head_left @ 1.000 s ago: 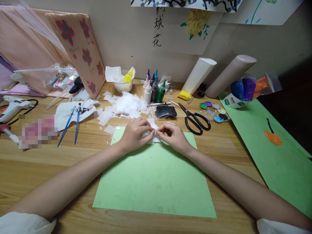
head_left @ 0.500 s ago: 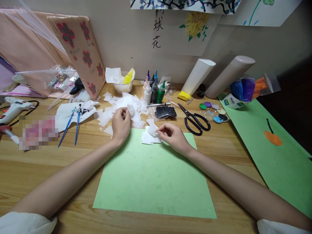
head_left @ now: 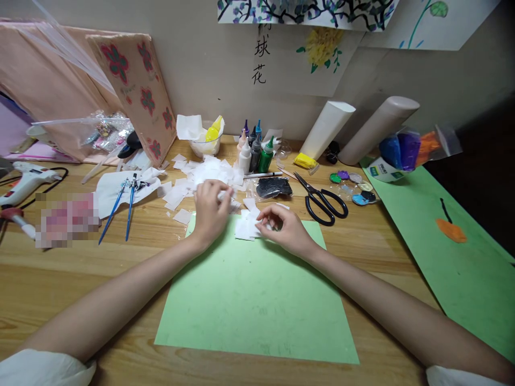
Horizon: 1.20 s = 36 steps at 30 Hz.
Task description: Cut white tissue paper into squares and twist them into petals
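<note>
My left hand (head_left: 213, 210) hovers over the far left corner of a green paper sheet (head_left: 257, 300), close to a heap of torn white paper pieces (head_left: 209, 170). Its fingers are bent and a little blurred, so what lies between them does not show. On the sheet's far edge rests a small overlapping stack of white paper pieces (head_left: 244, 228). My right hand (head_left: 284, 225) is at the stack's right side, thumb and index finger pinched at a piece's edge.
Black-handled scissors (head_left: 322, 198), a black packet (head_left: 274, 187) and paint bottles (head_left: 255, 153) stand or lie behind my hands. Two blue brushes (head_left: 129, 206) rest on a tissue at left, near a glue gun (head_left: 28, 179). Another green sheet (head_left: 462, 273) lies at right.
My left hand has moved right and slightly nearer, away from the heap; the white piece seen at its fingers no longer shows. My right hand has shifted slightly left over the stack.
</note>
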### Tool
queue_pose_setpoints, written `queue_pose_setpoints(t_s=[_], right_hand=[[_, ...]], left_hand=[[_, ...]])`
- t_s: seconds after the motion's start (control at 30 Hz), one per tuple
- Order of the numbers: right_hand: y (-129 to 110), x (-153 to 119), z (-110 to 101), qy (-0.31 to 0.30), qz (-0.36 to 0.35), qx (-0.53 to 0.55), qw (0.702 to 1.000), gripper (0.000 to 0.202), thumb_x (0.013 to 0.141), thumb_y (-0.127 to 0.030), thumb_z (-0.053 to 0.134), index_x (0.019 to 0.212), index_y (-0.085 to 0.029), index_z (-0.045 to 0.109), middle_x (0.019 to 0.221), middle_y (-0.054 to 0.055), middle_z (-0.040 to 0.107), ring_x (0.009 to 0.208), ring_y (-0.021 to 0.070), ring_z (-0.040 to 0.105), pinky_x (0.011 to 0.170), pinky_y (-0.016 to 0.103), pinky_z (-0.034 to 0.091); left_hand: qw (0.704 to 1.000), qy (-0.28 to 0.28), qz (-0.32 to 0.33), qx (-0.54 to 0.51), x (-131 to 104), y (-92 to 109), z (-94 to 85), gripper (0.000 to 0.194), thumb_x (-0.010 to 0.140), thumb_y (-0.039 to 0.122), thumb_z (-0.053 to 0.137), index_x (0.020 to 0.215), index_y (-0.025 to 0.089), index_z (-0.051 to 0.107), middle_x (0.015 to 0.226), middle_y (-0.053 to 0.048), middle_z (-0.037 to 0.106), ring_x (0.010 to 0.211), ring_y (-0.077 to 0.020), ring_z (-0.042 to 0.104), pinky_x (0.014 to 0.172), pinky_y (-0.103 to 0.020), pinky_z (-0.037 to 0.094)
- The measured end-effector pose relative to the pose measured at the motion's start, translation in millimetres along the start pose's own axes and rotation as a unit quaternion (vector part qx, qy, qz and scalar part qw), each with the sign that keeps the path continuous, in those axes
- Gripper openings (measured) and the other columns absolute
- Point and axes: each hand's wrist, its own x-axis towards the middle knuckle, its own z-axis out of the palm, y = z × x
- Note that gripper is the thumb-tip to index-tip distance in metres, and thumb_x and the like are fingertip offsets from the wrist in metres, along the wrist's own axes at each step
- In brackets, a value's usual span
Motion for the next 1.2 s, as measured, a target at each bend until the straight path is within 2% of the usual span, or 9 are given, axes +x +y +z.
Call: queue_pose_setpoints(t_s=[0.07, 0.13, 0.33, 0.53, 0.67, 0.8, 0.9, 1.03, 1.2], right_hand=[[-3, -2, 0, -0.005, -0.056, -0.100, 0.993, 0.010, 0.071, -0.022, 0.063, 0.078, -0.018, 0.056, 0.076, 0.002, 0.056, 0.070, 0.0162, 0.048, 0.062, 0.027, 0.037], [-5, -4, 1, -0.001, -0.091, -0.181, 0.979, 0.010, 0.069, -0.021, 0.062, 0.076, -0.018, 0.055, 0.077, 0.004, 0.056, 0.075, 0.0186, 0.048, 0.064, 0.029, 0.037], [-3, -4, 4, 0.004, -0.089, -0.235, 0.968, 0.006, 0.071, -0.016, 0.057, 0.073, -0.018, 0.051, 0.072, 0.003, 0.054, 0.073, 0.0182, 0.048, 0.061, 0.028, 0.035], [-2, -3, 3, 0.009, -0.076, -0.188, 0.979, 0.007, 0.073, -0.014, 0.056, 0.071, -0.018, 0.051, 0.071, 0.002, 0.054, 0.071, 0.0173, 0.050, 0.061, 0.028, 0.037], [-3, -2, 0, 0.010, -0.061, -0.139, 0.988, 0.008, 0.074, -0.015, 0.056, 0.069, -0.019, 0.051, 0.070, 0.003, 0.055, 0.070, 0.0175, 0.051, 0.062, 0.029, 0.039], [-1, 0, -1, 0.022, -0.053, -0.087, 0.995, 0.009, 0.075, -0.015, 0.056, 0.068, -0.019, 0.053, 0.068, 0.002, 0.054, 0.066, 0.0160, 0.050, 0.060, 0.028, 0.038], [1, 1, -1, 0.024, -0.039, -0.053, 0.998, 0.009, 0.075, -0.015, 0.057, 0.068, -0.019, 0.053, 0.069, 0.001, 0.055, 0.065, 0.0147, 0.049, 0.059, 0.027, 0.038], [1, 1, -1, 0.019, -0.029, -0.033, 0.999, 0.009, 0.075, -0.016, 0.058, 0.068, -0.019, 0.053, 0.070, 0.000, 0.055, 0.065, 0.0140, 0.049, 0.059, 0.026, 0.037], [-1, 2, -4, 0.014, -0.013, -0.014, 1.000, 0.016, 0.085, -0.024, 0.051, 0.071, -0.018, 0.055, 0.070, 0.001, 0.054, 0.065, 0.0135, 0.047, 0.059, 0.026, 0.035]], left_hand=[[0.993, 0.088, -0.081, 0.002, 4, -8, 0.8, 0.009, 0.089, 0.024, 0.043, 0.091, 0.021, 0.051, 0.099, -0.008, 0.052, 0.098, -0.0234, 0.044, 0.088, -0.042, 0.035], [0.985, 0.134, -0.109, -0.004, 6, -10, 0.4, 0.013, 0.086, 0.019, 0.044, 0.098, 0.022, 0.047, 0.108, -0.009, 0.048, 0.107, -0.0247, 0.040, 0.095, -0.045, 0.032], [0.992, 0.124, -0.021, -0.014, -1, 3, -2.3, 0.018, 0.084, 0.018, 0.044, 0.102, 0.021, 0.044, 0.110, -0.009, 0.044, 0.111, -0.0231, 0.038, 0.099, -0.042, 0.030], [0.997, 0.041, 0.050, -0.045, -4, 5, -2.2, 0.013, 0.086, 0.020, 0.041, 0.098, 0.020, 0.045, 0.098, -0.006, 0.051, 0.094, -0.0201, 0.045, 0.086, -0.037, 0.036], [0.991, -0.068, 0.087, -0.071, -2, 8, -5.3, 0.012, 0.088, 0.019, 0.038, 0.086, 0.020, 0.049, 0.086, -0.003, 0.055, 0.085, -0.0177, 0.047, 0.079, -0.033, 0.038], [0.961, -0.209, 0.170, -0.069, -2, 13, -8.8, 0.010, 0.082, 0.024, 0.048, 0.087, 0.020, 0.055, 0.088, -0.004, 0.056, 0.087, -0.0191, 0.049, 0.078, -0.034, 0.038], [0.935, -0.273, 0.220, -0.046, -3, 16, -10.1, 0.017, 0.076, 0.029, 0.057, 0.091, 0.021, 0.058, 0.092, -0.005, 0.058, 0.091, -0.0207, 0.049, 0.081, -0.035, 0.036], [0.930, -0.283, 0.229, -0.041, -3, 16, -9.3, 0.014, 0.080, 0.030, 0.055, 0.088, 0.020, 0.058, 0.089, -0.003, 0.060, 0.088, -0.0185, 0.050, 0.080, -0.034, 0.034], [0.943, -0.251, 0.214, -0.040, -2, 11, -5.6, 0.015, 0.089, 0.027, 0.046, 0.086, 0.018, 0.058, 0.083, -0.002, 0.063, 0.083, -0.0159, 0.052, 0.076, -0.032, 0.034]])
